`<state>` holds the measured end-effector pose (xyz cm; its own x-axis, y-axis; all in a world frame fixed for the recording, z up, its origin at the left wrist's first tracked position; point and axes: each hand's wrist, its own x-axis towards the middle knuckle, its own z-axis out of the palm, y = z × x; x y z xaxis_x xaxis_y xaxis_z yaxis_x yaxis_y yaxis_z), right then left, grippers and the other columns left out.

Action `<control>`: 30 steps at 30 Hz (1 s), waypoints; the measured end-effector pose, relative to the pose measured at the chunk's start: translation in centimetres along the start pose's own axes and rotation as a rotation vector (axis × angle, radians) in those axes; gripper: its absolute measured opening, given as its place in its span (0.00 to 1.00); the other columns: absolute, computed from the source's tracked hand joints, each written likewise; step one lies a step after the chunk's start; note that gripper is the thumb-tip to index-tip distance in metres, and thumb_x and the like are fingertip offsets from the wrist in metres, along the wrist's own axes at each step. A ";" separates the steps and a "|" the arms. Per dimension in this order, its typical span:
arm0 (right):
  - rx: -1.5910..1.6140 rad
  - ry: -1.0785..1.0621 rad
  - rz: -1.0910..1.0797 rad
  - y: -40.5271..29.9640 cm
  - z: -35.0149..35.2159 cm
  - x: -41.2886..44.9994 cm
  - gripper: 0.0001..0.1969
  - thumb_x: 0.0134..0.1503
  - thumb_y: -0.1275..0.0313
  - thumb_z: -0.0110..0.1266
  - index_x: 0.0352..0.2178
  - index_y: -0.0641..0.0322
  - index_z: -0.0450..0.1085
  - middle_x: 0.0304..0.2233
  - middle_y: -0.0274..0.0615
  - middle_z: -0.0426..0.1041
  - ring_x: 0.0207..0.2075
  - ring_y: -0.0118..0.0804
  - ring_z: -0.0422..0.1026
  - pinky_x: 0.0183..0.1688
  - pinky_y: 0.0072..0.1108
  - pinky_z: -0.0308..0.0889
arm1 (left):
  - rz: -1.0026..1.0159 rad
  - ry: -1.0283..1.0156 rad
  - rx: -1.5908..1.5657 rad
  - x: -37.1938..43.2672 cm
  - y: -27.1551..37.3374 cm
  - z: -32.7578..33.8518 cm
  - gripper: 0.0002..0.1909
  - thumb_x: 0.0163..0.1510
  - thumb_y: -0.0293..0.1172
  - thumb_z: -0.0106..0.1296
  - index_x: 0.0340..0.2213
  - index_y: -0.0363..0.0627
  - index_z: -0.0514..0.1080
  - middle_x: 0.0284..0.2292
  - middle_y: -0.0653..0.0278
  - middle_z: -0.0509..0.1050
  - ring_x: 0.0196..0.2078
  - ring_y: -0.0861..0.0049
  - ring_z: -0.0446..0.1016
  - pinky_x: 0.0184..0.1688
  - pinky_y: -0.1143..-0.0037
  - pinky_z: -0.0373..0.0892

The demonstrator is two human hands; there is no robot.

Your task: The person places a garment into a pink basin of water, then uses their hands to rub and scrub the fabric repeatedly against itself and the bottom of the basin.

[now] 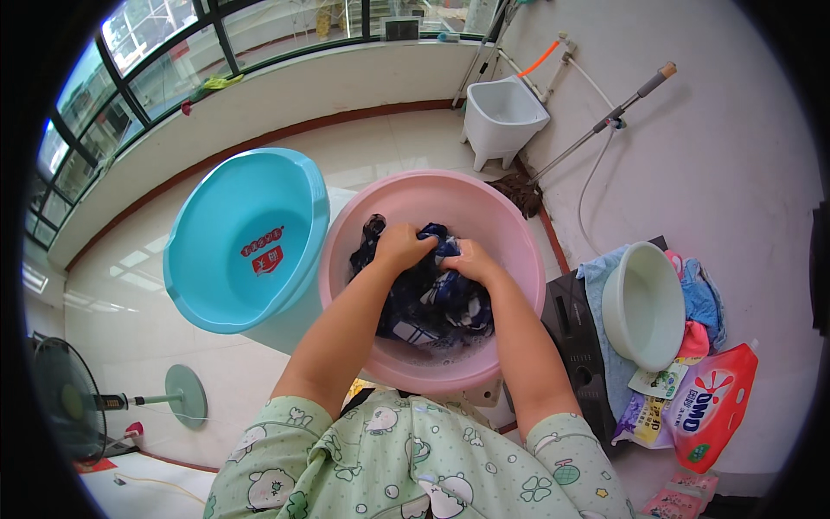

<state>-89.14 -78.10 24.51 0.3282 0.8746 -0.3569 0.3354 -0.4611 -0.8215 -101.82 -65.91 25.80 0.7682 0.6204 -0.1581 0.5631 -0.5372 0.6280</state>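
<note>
A pink plastic basin (519,259) stands in front of me with dark blue, white-patterned wet cloth (415,305) and some suds in it. My left hand (402,248) grips a bunched part of the cloth near the middle of the basin. Close to its right, my right hand (472,261) holds another fold of the same cloth between thumb and fingers. The folds hide some of the fingertips. Left of the pink basin is a blue plastic basin (227,207), tilted, with red markings on its bottom.
At right, a white basin (639,305) rests on a blue towel (593,266) over a dark appliance (570,324), beside an OMO detergent bag (713,402). A mop (593,130) leans on the wall near a white mop sink (502,123). A fan (68,402) stands lower left.
</note>
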 end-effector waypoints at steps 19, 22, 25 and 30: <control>-0.429 0.673 -0.228 -1.1 1.3 -0.7 0.21 0.31 0.72 0.62 0.31 0.61 0.65 0.33 0.44 0.67 0.39 0.43 0.65 0.41 0.27 0.61 | 0.120 0.374 -0.172 -0.7 -0.3 1.0 0.20 0.36 0.42 0.55 0.26 0.37 0.69 0.31 0.51 0.71 0.36 0.60 0.69 0.37 0.70 0.65; -0.550 0.699 -0.293 -1.7 1.9 -1.1 0.17 0.31 0.75 0.61 0.26 0.57 0.65 0.30 0.39 0.66 0.36 0.44 0.65 0.39 0.29 0.61 | 0.313 0.358 -0.048 -1.2 -0.3 0.6 0.24 0.33 0.40 0.57 0.32 0.37 0.67 0.30 0.55 0.69 0.36 0.60 0.69 0.38 0.69 0.65; -0.623 0.691 -0.326 -1.4 2.3 -1.0 0.13 0.32 0.78 0.58 0.24 0.58 0.66 0.28 0.40 0.67 0.35 0.44 0.65 0.37 0.30 0.62 | 0.298 0.175 0.010 -1.6 0.0 0.2 0.30 0.32 0.41 0.58 0.38 0.37 0.65 0.36 0.53 0.67 0.40 0.60 0.67 0.42 0.70 0.64; -0.775 0.464 -0.183 -0.7 3.7 -0.4 0.12 0.39 0.71 0.50 0.28 0.64 0.68 0.32 0.44 0.69 0.37 0.44 0.66 0.42 0.34 0.59 | 0.230 -0.206 0.295 -2.3 -0.4 1.4 0.56 0.27 0.45 0.62 0.54 0.37 0.44 0.55 0.45 0.43 0.57 0.56 0.48 0.54 0.60 0.51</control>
<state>-92.75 -77.63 23.61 0.4767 0.8732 0.1012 0.8599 -0.4393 -0.2599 -103.42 -67.98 24.82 0.9121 0.3541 -0.2067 0.4097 -0.8074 0.4246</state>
